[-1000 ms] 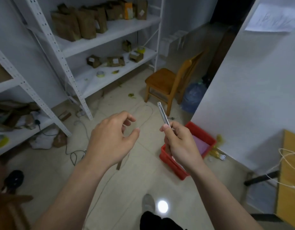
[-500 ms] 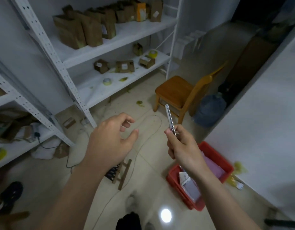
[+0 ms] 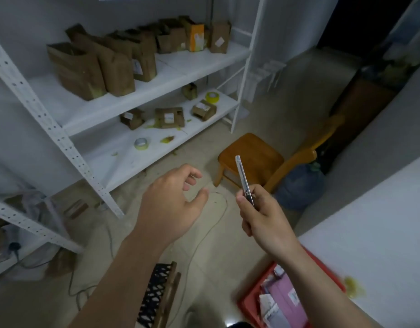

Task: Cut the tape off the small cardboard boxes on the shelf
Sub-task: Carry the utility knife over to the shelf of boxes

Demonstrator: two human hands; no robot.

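Item: cutter (image 3: pixel 244 179), gripped in right hand (image 3: pixel 265 218), tip up; left hand (image 3: pixel 173 204) hung loose, holding nothing. The small cardboard boxes (image 3: pixel 168 117) lay on the lower shelf (image 3: pixel 124 152), well apart from both hands but nearer than a second before. Approach judged under way, no tape yet cut.

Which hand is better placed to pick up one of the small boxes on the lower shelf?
Left, probably. The left hand is empty with relaxed fingers and is on the side of the shelf holding the small cardboard boxes. The right hand grips the utility knife, needed for cutting.

Brown boxes (image 3: pixel 166 117), white shelf (image 3: pixel 124 159)
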